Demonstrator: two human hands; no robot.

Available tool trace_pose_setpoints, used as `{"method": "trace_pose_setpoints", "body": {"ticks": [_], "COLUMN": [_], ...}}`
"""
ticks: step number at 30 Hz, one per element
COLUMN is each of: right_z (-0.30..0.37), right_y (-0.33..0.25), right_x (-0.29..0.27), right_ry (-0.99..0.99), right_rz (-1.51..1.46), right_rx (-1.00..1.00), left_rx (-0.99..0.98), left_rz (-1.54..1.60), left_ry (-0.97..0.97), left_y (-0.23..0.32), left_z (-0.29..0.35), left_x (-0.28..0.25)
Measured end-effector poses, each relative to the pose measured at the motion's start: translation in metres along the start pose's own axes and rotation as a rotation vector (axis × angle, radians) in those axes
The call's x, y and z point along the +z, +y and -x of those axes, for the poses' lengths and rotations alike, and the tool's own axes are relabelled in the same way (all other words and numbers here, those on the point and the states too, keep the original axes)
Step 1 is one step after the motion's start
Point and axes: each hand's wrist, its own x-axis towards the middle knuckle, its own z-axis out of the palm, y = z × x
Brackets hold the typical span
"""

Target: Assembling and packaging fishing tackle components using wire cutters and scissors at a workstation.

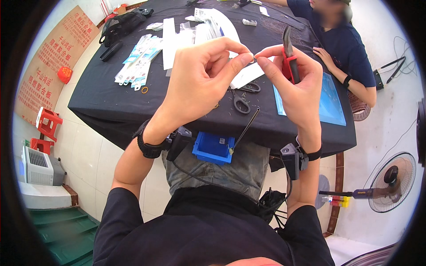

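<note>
As the head camera looks down: two bare hands meet above the dark cloth-covered table (pixel 100 91).
Left hand (pixel 197 75): its thumb and first finger are close together, holding a tiny thing (pixel 253 59).
Right hand (pixel 297 86): its thumb and first finger are close to the same tiny thing; I cannot tell how firmly they press. A red-handled tool (pixel 290 57) is tucked in this hand too, its dark tip pointing far.
Tiny thing: it is up between the two hands' fingertips, too small to name.
Scissors (pixel 242 104): they lie on the cloth, below the gap between the hands.
Blue box (pixel 213 158): it sits near, by the lap.
White packets (pixel 137 64): they lie to the left, farther off.
Step now: it looks like small finger work on the tiny thing.
Next move: it seems to call for a soft, steady pinch, with the red-handled tool kept out of the way.
</note>
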Motion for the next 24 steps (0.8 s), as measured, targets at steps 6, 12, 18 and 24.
{"method": "trace_pose_setpoints", "body": {"ticks": [6,12,18,24], "right_z": [-0.0003,-0.0003,-0.0007,-0.0006], "right_y": [-0.0005,-0.0007,0.0011,0.0006], "right_x": [-0.0018,-0.0016,0.0005,0.0017], "right_ry": [-0.050,-0.058,-0.052,-0.044], "right_rz": [0.090,0.111,0.102,0.115], "right_rx": [0.000,0.001,-0.013,-0.023], "left_rx": [0.009,0.007,0.023,0.047], "left_rz": [-0.024,-0.027,-0.058,-0.078], "left_ry": [-0.008,-0.005,0.000,0.006], "left_y": [-0.0006,-0.0015,-0.0018,-0.0020], "left_z": [-0.0002,-0.0004,-0.0010,-0.0018], "left_x": [0.0002,0.0005,-0.0006,-0.0011]}}
